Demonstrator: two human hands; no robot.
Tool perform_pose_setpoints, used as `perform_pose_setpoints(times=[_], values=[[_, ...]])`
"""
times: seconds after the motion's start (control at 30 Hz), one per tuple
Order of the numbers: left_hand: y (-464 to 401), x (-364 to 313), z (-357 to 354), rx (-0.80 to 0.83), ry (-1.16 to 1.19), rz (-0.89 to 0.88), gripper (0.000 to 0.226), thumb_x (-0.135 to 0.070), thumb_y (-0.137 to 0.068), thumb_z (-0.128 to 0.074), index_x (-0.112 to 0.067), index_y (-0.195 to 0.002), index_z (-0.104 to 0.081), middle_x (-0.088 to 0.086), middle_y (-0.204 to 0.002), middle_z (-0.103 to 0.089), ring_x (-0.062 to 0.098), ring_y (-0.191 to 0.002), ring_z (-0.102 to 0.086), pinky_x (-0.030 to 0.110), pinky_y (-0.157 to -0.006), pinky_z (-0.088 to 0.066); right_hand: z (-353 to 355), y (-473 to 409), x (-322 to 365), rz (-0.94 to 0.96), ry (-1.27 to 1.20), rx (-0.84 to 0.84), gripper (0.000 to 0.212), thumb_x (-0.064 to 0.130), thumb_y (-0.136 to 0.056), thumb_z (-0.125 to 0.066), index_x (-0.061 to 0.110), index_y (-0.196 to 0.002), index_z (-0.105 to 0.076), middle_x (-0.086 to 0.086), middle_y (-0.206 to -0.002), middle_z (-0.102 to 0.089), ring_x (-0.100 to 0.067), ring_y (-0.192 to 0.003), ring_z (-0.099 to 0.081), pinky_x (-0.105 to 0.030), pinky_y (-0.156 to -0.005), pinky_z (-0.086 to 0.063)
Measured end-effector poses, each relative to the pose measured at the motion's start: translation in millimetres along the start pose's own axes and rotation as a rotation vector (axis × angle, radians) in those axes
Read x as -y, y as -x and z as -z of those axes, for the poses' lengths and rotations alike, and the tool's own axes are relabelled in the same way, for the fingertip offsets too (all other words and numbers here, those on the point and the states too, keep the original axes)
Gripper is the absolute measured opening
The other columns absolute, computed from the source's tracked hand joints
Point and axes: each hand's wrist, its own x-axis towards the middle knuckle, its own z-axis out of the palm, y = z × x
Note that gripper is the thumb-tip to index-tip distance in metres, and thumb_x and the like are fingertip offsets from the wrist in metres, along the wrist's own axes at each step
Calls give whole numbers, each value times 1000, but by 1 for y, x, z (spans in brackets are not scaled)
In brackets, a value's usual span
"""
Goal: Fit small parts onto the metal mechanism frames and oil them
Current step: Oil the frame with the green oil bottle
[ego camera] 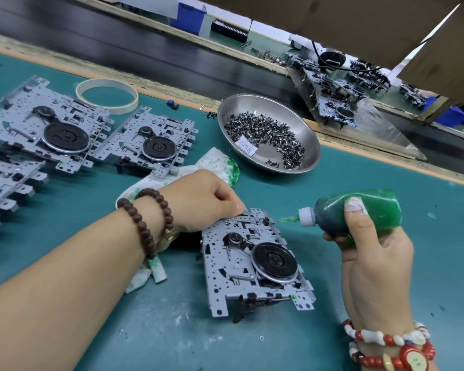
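A metal mechanism frame [236, 266] with a black flywheel lies on the green mat in front of me. My left hand [204, 199] grips its far left corner with curled fingers. My right hand [373, 247] holds a green oil bottle [359, 210] on its side, thumb pressed on top. The bottle's green needle tip [285, 219] touches a spot at the frame's far right edge. A steel bowl [306, 145] with several small dark metal parts sits behind.
Three more frames lie at the left: frame [46, 124], frame [150, 143] and frame [6, 183]. A green-stained white cloth [217, 162] lies under my left wrist. A tape ring [106, 96] sits at the back. A stack of assembled mechanisms [330, 89] stands beyond the mat's edge.
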Motion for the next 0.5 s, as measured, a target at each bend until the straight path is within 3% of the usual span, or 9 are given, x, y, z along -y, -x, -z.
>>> perform_pose_setpoints(times=[0.27, 0.4, 0.5], values=[[0, 0, 0, 3, 12, 3, 22, -17, -86, -63, -22, -67, -72, -9, -69, -72, -1, -59, -63, 13, -60, -52, -1, 0, 2, -26, -7, -14, 23, 24, -86, -54, 34, -73, -71, 12, -68, -69, -2, -66, -62, -16, -56, -49], [1, -1, 0, 8, 13, -2, 20, -19, -86, -63, -22, -68, -72, -10, -70, -72, -2, -61, -64, 11, -60, -52, 1, 0, 4, -117, -158, -70, 18, 26, -83, -58, 20, -70, -68, 9, -67, -66, -4, -60, -58, -16, -52, -47], [1, -1, -2, -19, -16, -38, 17, -21, -86, -63, -23, -71, -71, -10, -74, -72, 2, -69, -64, 16, -69, -52, 1, 1, 3, -207, -260, -17, 17, 27, -79, -52, 11, -82, -59, -2, -73, -64, -8, -61, -57, -15, -51, -46]])
